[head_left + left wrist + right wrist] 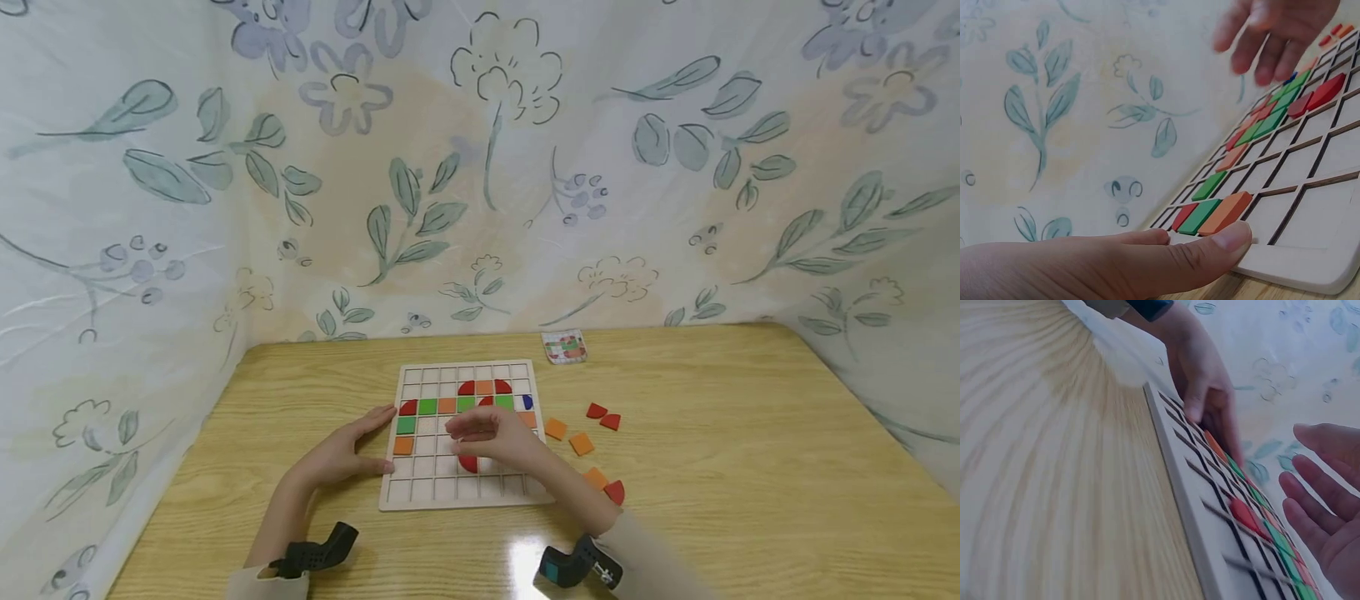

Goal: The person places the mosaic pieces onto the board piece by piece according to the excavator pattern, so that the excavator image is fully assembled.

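Note:
A pale wooden grid board lies on the table with flat green tiles, orange square tiles, rounded red pieces and a blue piece in some of its cells. At the board's left edge rests my left hand, fingers spread; in the left wrist view its thumb lies on the frame beside an orange tile. Over the middle of the board hovers my right hand, its fingers gently bent. The right wrist view shows its palm with nothing held.
Right of the board lie loose orange squares and red quarter-round pieces, with another red piece near my right forearm. A small patterned card sits behind the board. Floral cloth hangs round the wooden table.

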Demonstrator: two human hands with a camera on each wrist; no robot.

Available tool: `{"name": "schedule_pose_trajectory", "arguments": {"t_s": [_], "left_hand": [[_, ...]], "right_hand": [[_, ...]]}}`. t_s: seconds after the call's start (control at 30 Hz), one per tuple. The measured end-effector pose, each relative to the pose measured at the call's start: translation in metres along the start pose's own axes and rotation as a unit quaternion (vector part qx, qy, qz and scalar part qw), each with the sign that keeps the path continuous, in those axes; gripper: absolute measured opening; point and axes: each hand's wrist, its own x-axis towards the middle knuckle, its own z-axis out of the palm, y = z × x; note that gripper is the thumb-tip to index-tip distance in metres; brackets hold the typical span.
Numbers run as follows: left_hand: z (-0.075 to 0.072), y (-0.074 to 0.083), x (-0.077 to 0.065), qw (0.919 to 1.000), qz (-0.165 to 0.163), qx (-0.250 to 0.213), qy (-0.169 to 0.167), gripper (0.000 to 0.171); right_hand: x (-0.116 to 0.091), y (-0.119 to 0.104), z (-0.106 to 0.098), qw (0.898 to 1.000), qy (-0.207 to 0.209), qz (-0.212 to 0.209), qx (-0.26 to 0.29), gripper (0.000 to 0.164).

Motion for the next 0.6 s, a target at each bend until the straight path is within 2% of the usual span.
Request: {"name": "schedule_pose_trajectory", "arguments": {"t_s": [0.27,0.6], "left_hand": [[-0.001,0.001,0.000,1.0000,0.002,0.002,-0.005,0.087],[-0.001,-0.001,0.000,1.0000,0.004,0.004,-0.003,0.086]], "right_hand": [[-0.034,0.003,-0.044,0.999,0.030,-0.008,-0.018,0.037],[-0.063,0.005,-0.093,0.991,0.120,0.005,-0.064,0.033]]}}
